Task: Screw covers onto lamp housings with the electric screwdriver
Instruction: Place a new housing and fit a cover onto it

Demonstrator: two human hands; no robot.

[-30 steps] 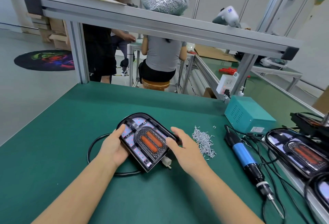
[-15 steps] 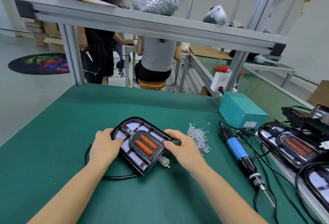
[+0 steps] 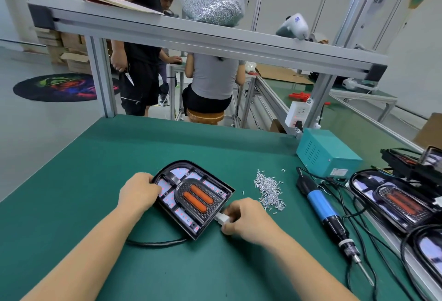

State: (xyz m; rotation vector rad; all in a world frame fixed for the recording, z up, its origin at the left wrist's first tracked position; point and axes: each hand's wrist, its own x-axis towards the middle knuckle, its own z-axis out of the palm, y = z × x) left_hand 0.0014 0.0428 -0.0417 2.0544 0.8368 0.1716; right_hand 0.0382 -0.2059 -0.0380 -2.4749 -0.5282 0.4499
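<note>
Left hand gripping rim of black D-shaped plastic lamp housing; right hand pinching small white plug connector. Probably light, rigid, slippery; best held by edges.

The right hand left the right edge of the lamp and dropped to its near corner, where it pinched the white plug. The lamp turned slightly clockwise.

Green bench, aluminium frame (grey floor).
</note>
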